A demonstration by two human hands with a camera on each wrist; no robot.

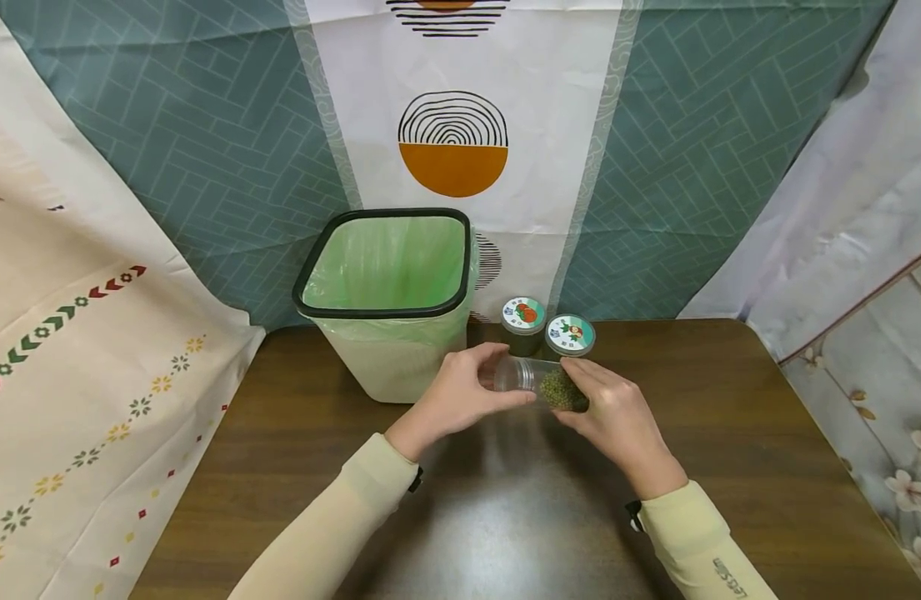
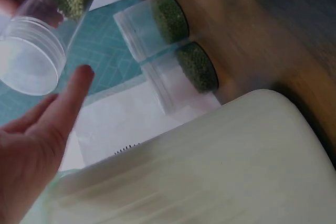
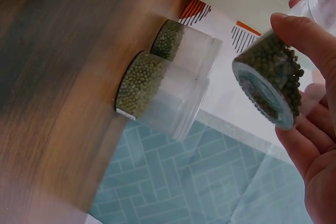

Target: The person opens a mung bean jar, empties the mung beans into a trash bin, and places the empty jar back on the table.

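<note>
My right hand (image 1: 616, 410) grips a clear jar (image 1: 558, 388) of small green beans round its bottom end. The jar lies tilted on its side above the table, its pale ridged neck end toward the left. My left hand (image 1: 460, 390) is at that end with thumb and fingers spread around it. In the left wrist view its extended fingers (image 2: 79, 87) stand apart from the jar. Behind the hands are two upright jars with printed lids, one with a red picture (image 1: 523, 313), one with a figure (image 1: 570, 333). Both hold green beans, as the right wrist view shows.
A pale bin (image 1: 422, 358) with a black rim and a green liner stands left of the jars at the back of the brown wooden table (image 1: 295, 467). Patterned cloth (image 1: 235, 133) hangs behind and along both sides.
</note>
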